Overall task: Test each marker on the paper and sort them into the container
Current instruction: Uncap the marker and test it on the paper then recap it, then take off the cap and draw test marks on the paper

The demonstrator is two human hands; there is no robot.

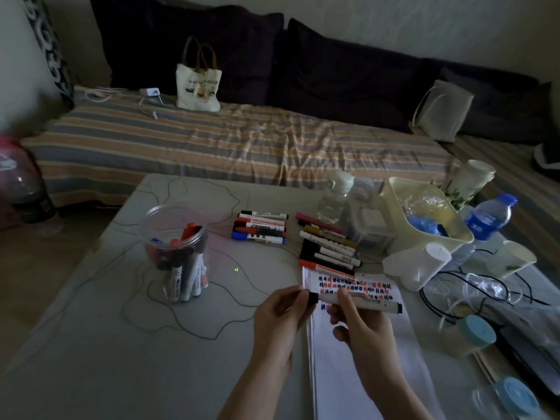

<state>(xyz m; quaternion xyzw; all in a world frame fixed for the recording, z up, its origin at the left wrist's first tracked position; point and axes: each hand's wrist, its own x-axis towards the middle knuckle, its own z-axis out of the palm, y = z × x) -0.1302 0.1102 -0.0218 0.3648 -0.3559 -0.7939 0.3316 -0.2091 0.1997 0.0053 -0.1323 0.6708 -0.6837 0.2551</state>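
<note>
White and black-capped, the marker [357, 301] is held crosswise above the paper [363, 344], its long axis running left to right and tilted slightly down toward the right. The black cap [313, 297] at its left end is pinched by the fingertips of the left hand [278, 316], while the barrel is gripped near its middle by the curled fingers and thumb of the right hand [360, 325]. Both hands are therefore closed on the same marker, one at each side of the joint between cap and barrel.

Whether the cap is being pulled off or pushed on cannot be told; the two hands lie along the one axis, so either move would be made along that line.

Rows of red, blue and black test marks are seen at the top of the paper, just beyond the marker. The container [175, 247], a clear tub already holding several markers upright, stands well apart to the left, beyond the left hand, which is the nearer of the two to it. Untested markers are laid in two groups: one [260, 227] between the container and the paper, another [327, 247] touching the paper's far edge.
</note>
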